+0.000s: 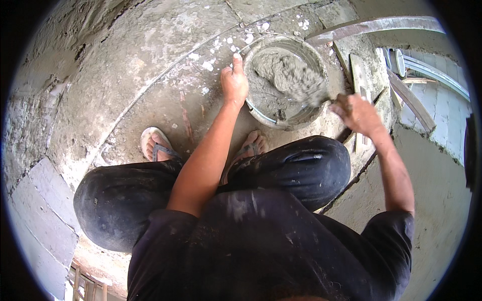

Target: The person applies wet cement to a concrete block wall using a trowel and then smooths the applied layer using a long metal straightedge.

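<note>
A round bucket (pixel 306 114) of wet grey mortar (pixel 286 75) stands on the floor in front of my feet. My left hand (pixel 234 83) is closed on the bucket's left rim, thumb up. My right hand (pixel 354 113) is at the lower right rim, its fingers wrapped round what looks like a tool handle. The tool's working end is blurred or buried in the lumpy mortar, so I cannot make out its shape.
My sandalled feet (pixel 155 143) rest on a stained floor (pixel 125 75) with white flakes. Boards (pixel 361 75) lean at the right beside a drop or opening (pixel 437 95) crossed by curved-looking beams (pixel 376 27). Pale slabs (pixel 45 210) lie at the left.
</note>
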Tool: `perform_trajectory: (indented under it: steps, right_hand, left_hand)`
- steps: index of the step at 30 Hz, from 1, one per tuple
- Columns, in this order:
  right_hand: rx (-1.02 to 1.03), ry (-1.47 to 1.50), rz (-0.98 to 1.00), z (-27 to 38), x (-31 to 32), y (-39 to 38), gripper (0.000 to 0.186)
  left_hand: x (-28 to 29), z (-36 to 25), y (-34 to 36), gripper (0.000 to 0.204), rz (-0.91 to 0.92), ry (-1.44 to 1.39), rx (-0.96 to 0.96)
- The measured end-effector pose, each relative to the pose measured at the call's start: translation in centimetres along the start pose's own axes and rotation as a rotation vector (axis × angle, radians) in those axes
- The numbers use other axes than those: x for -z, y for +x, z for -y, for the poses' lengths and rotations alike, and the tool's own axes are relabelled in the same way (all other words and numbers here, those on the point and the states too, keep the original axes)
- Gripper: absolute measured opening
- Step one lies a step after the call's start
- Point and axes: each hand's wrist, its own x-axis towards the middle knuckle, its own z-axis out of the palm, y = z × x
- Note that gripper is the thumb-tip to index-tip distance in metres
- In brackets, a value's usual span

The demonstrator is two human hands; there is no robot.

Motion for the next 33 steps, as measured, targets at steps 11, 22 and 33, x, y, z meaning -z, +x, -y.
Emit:
perform_trajectory:
  steps: [11, 22, 33]
  right_hand:
    - [0.239, -0.173, 0.012, 3.1, -6.3, 7.0, 0.035]
    - [0.041, -0.351, -0.042, -0.5, -8.5, 7.9, 0.036]
    - [-0.099, -0.354, -0.114, -1.5, 3.5, 4.6, 0.041]
  left_hand:
    - [-0.1, 1.2, 0.8, 0.076, -0.009, 0.084, 0.062]
    - [-1.1, -1.0, -0.5, 0.079, -0.087, 0.111, -0.130]
    - [0.4, -1.3, -0.4, 0.076, -0.079, 0.147, 0.000]
